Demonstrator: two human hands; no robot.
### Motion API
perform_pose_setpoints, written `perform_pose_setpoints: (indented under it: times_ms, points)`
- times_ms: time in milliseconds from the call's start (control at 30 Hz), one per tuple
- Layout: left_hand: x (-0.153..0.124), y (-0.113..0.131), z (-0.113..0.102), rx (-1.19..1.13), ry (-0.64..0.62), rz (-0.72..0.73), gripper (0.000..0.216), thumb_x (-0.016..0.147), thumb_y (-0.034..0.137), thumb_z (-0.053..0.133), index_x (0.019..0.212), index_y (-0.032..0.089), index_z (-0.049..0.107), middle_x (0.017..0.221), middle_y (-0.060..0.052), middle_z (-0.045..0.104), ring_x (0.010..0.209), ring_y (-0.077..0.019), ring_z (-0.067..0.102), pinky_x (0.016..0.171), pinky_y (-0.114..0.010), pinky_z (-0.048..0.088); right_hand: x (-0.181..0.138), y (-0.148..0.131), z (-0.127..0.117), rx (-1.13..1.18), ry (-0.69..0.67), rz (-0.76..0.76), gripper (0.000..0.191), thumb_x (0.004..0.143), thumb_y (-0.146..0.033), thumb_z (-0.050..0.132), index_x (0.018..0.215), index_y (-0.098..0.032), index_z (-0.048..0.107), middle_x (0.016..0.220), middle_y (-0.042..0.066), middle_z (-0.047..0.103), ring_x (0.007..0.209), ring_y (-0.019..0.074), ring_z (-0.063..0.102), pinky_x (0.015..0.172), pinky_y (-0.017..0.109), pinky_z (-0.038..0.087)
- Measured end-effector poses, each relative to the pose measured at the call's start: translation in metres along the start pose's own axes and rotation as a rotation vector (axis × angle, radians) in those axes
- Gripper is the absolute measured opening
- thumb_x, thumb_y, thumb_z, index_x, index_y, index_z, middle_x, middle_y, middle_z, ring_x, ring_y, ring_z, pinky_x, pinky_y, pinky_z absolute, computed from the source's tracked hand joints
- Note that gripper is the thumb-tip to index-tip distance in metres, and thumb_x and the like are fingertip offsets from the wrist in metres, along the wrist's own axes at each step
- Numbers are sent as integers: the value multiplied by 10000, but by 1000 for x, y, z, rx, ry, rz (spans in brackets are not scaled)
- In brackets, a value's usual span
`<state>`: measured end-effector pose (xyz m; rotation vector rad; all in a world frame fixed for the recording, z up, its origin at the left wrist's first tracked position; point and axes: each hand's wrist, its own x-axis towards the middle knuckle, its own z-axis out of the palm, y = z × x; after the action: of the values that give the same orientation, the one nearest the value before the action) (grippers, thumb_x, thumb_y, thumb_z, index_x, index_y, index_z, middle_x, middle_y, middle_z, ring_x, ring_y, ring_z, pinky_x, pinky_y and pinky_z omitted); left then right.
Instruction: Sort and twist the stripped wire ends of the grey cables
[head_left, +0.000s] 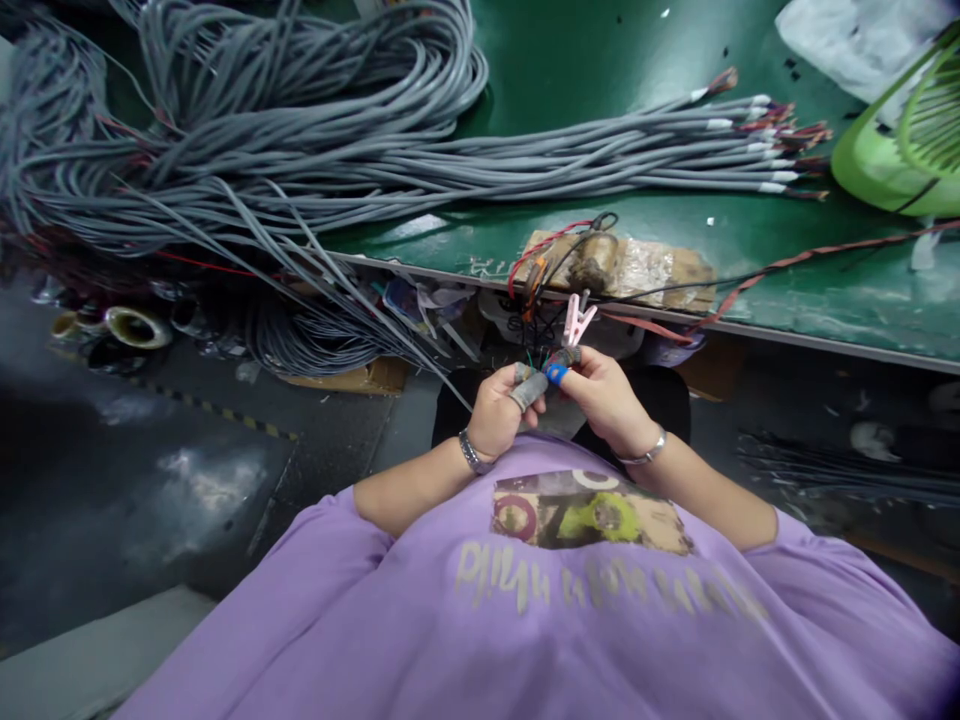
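Observation:
My left hand [501, 408], with grey wraps on its fingertips, is closed around the end of a grey cable [454, 388] that runs down from the big bundle. Thin, partly green wires [534, 358] stick up between my two hands. Close against it, my right hand [609, 398] pinches the wires at that end; a blue band [556, 373] circles its thumb. The exact grip is hidden by the fingers. Just beyond the right fingertips stands a pink clip [577, 322], like a clothespin, by the table edge.
A thick bundle of grey cables [420, 165] lies across the green table [585, 60], stripped ends at right. Near the edge sit a taped piece of cardboard [679, 275] and a soldering-type block [596, 262]. A green fan [870, 165] stands right; cable coils [322, 335] lie below.

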<state>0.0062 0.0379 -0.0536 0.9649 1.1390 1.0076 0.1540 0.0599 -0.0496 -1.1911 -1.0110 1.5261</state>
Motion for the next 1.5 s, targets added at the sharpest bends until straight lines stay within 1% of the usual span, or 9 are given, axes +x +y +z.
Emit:
perform_pose_setpoints:
  times_ms: [333,533,667,800,933,1100,1167,1333,1500]
  points:
    - [0,7,4,-80,25,-61,365,720,467,727,655,171,523,541,41,593,362,-48,467,378,-179,298,-3,0,7,139,41,11,190,655,-306,757,693,-185,616,586,-53,527,518,72,411,477,208,349]
    - [-2,15,2,-115,59,-100,338,705,442,713,669,177,508,514,55,564,344,-36,423,351,-170,247,2,0,-9,372,56,90,331,674,-432,790,681,-192,562,587,-53,511,510,70,441,503,211,415]
    - [-2,26,0,-156,60,-136,344,675,438,734,681,175,513,508,53,564,336,-33,414,337,-160,217,12,-2,-19,427,97,148,440,657,-562,797,731,-177,597,602,-35,555,492,63,443,485,201,414]
    - [-1,38,0,-210,-41,-195,344,653,423,757,706,175,524,492,48,563,331,-42,421,325,-154,212,26,-8,-23,392,18,251,533,721,-695,695,788,-170,633,662,7,622,495,74,479,470,206,407]
    - [0,46,6,-215,-198,-278,341,647,407,768,727,171,535,475,41,559,319,-50,411,314,-159,215,32,-12,-21,347,-125,167,569,729,-743,652,801,-179,651,687,16,632,519,94,482,484,233,396]
    - [3,50,15,-240,-265,-341,339,635,394,768,727,165,536,474,32,562,305,-46,384,311,-164,223,29,-16,-8,221,81,-51,568,725,-762,634,695,-196,597,590,-17,552,506,96,432,488,252,345]
    - [5,52,17,-256,-275,-353,342,620,387,773,721,164,533,457,35,545,305,-45,378,315,-164,223,29,-18,-2,262,82,-15,601,707,-799,610,695,-199,588,591,-16,555,514,101,455,494,251,364]
    - [8,52,19,-272,-255,-377,329,625,378,769,729,160,544,445,34,517,310,-48,378,325,-170,203,34,-24,4,441,21,197,639,653,-827,635,756,-197,612,631,5,621,517,114,525,499,256,440]
    - [10,48,18,-267,-259,-404,308,655,369,766,720,160,550,449,28,529,295,-44,361,326,-173,191,37,-25,5,493,20,163,581,670,-762,689,733,-193,595,603,-21,584,502,91,511,484,228,414]
